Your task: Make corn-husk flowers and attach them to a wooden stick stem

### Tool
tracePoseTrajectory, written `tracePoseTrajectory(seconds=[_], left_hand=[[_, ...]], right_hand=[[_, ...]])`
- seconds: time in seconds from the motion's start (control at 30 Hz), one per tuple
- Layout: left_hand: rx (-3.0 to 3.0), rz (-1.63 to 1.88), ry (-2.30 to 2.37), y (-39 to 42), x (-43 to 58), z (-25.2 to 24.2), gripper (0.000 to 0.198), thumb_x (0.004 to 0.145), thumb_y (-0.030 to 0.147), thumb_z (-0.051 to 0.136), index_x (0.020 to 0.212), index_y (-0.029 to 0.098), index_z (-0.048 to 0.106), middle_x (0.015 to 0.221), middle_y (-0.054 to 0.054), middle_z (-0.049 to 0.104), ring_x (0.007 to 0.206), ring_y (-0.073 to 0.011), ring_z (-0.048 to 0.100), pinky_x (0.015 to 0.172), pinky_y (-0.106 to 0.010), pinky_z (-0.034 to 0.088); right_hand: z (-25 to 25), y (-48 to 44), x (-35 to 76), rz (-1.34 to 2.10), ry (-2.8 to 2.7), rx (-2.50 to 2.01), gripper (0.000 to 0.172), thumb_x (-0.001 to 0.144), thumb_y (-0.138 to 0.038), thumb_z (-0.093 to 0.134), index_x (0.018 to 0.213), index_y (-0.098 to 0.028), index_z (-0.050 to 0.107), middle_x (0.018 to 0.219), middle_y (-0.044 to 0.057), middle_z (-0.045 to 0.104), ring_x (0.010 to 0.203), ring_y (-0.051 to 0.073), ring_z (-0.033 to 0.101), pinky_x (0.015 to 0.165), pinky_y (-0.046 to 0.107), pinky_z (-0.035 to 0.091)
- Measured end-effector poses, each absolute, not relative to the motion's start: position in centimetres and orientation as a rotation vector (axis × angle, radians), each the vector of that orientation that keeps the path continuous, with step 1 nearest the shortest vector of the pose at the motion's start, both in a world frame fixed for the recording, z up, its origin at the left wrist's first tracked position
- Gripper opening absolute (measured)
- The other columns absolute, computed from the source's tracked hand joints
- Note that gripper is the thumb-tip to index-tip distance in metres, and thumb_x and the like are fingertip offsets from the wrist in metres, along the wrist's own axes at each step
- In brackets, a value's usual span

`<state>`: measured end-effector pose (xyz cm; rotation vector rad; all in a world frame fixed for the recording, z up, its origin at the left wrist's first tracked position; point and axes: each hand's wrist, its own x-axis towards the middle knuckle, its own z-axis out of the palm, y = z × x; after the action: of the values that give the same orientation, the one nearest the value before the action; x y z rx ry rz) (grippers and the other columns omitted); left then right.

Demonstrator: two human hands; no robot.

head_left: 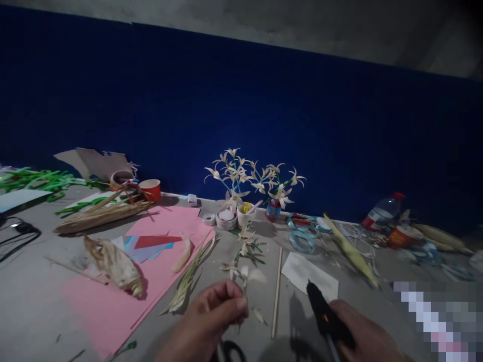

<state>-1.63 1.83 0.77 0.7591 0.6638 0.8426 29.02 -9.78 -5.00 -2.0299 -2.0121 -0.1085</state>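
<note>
My left hand (217, 309) is closed in a pinch at the bottom centre. A pale flower (252, 275) with whitish petals rises from its fingertips, its stem mostly hidden by the fingers. My right hand (364, 332) is wrapped round a black hot glue gun (325, 314), nozzle pointing up and away. Beneath the nozzle lies a white sheet of paper (309, 274). Between the hands are a thin stick (277, 294) and a loose pale petal (259, 315). Black scissor handles (233, 351) show partly below my left hand. Small finished flowers (247, 246) lie just beyond it.
Pale flowers (234, 173) stand in cups at the back, near a blue panel (241, 110). Pink paper (151, 286) and dried corn husks (116, 266) lie left. Blue tape rolls (302, 242), a yellowish husk (352, 256) and a plastic bottle (383, 213) are right.
</note>
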Motion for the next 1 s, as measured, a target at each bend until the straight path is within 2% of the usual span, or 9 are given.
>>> tracePoseTrajectory(seconds=[0.13, 0.23, 0.33, 0.43, 0.5, 0.57, 0.8, 0.9, 1.0], left_hand=[[0.872, 0.96, 0.756, 2.1, -3.6, 0.8, 0.027, 0.062, 0.036, 0.085, 0.061, 0.018, 0.064, 0.057, 0.003, 0.06, 0.059, -0.0124, 0.044, 0.059, -0.024, 0.034], [0.914, 1.008, 0.819, 2.0, -4.5, 0.2, 0.021, 0.068, 0.033, 0.081, 0.066, 0.02, 0.065, 0.063, 0.003, 0.059, 0.064, -0.0143, 0.043, 0.062, -0.026, 0.034], [0.912, 1.059, 0.823, 1.8, -4.7, -1.1, 0.026, 0.066, 0.038, 0.082, 0.064, 0.02, 0.064, 0.062, 0.003, 0.056, 0.064, -0.0155, 0.042, 0.061, -0.027, 0.033], [0.888, 1.071, 0.855, 1.4, -4.1, -2.1, 0.025, 0.066, 0.038, 0.081, 0.064, 0.02, 0.063, 0.062, 0.002, 0.056, 0.065, -0.0159, 0.043, 0.062, -0.027, 0.033], [0.894, 1.029, 0.862, 0.9, -3.7, -2.3, 0.023, 0.068, 0.036, 0.08, 0.064, 0.02, 0.063, 0.063, 0.002, 0.057, 0.066, -0.016, 0.043, 0.064, -0.027, 0.033], [0.9, 0.996, 0.854, 0.5, -3.4, -2.2, 0.023, 0.068, 0.035, 0.079, 0.064, 0.02, 0.063, 0.063, 0.002, 0.057, 0.066, -0.0162, 0.044, 0.064, -0.027, 0.034], [0.864, 1.012, 0.92, 0.1, -3.9, -2.3, 0.023, 0.066, 0.031, 0.08, 0.061, 0.02, 0.061, 0.06, 0.004, 0.054, 0.064, -0.0152, 0.044, 0.064, -0.026, 0.034], [0.84, 1.018, 0.911, 0.3, -3.9, -2.8, 0.023, 0.065, 0.031, 0.08, 0.062, 0.019, 0.061, 0.059, 0.004, 0.055, 0.063, -0.0146, 0.044, 0.063, -0.026, 0.033], [0.838, 1.003, 0.873, 0.5, -3.5, -3.2, 0.024, 0.064, 0.031, 0.08, 0.062, 0.018, 0.06, 0.058, 0.004, 0.054, 0.061, -0.014, 0.044, 0.062, -0.026, 0.032]], right_hand=[[-5.2, -9.1, 29.8, 0.02, -1.942, -2.217, 0.029, 0.076, -0.021, 0.051, 0.1, -0.022, 0.068, 0.104, 0.01, 0.077, 0.082, 0.027, 0.077, 0.068, 0.034, 0.061], [-5.1, -9.0, 30.5, 0.033, -2.016, -2.19, 0.033, 0.076, -0.025, 0.057, 0.105, -0.021, 0.07, 0.114, 0.012, 0.075, 0.097, 0.03, 0.073, 0.081, 0.039, 0.06], [-4.5, -8.8, 30.3, -0.043, -2.055, -2.166, 0.041, 0.073, -0.025, 0.061, 0.113, -0.019, 0.07, 0.123, 0.016, 0.07, 0.111, 0.035, 0.067, 0.09, 0.047, 0.056], [-3.8, -7.5, 27.0, 0.024, -1.986, -2.074, 0.03, 0.081, -0.022, 0.055, 0.107, -0.02, 0.07, 0.118, 0.014, 0.071, 0.109, 0.031, 0.066, 0.091, 0.045, 0.055], [-3.4, -5.9, 23.6, 0.189, -1.996, -1.92, 0.025, 0.086, -0.021, 0.053, 0.105, -0.021, 0.068, 0.113, 0.012, 0.071, 0.108, 0.028, 0.065, 0.091, 0.042, 0.052], [-3.3, -4.1, 20.3, 0.337, -2.044, -1.809, 0.021, 0.083, -0.015, 0.054, 0.099, -0.021, 0.067, 0.102, 0.009, 0.071, 0.1, 0.026, 0.064, 0.086, 0.039, 0.051], [-3.5, -0.9, 16.5, 0.43, -2.059, -1.712, 0.014, 0.071, -0.009, 0.06, 0.075, -0.022, 0.066, 0.083, 0.005, 0.068, 0.081, 0.025, 0.06, 0.073, 0.037, 0.045], [-3.4, -1.2, 16.8, 0.485, -2.003, -1.655, 0.01, 0.075, -0.014, 0.058, 0.071, -0.022, 0.063, 0.076, 0.002, 0.065, 0.074, 0.022, 0.059, 0.068, 0.034, 0.045], [-3.0, -2.1, 16.8, 0.562, -1.882, -1.625, 0.016, 0.088, -0.025, 0.051, 0.075, -0.021, 0.059, 0.069, 0.001, 0.063, 0.065, 0.018, 0.061, 0.06, 0.028, 0.049]])
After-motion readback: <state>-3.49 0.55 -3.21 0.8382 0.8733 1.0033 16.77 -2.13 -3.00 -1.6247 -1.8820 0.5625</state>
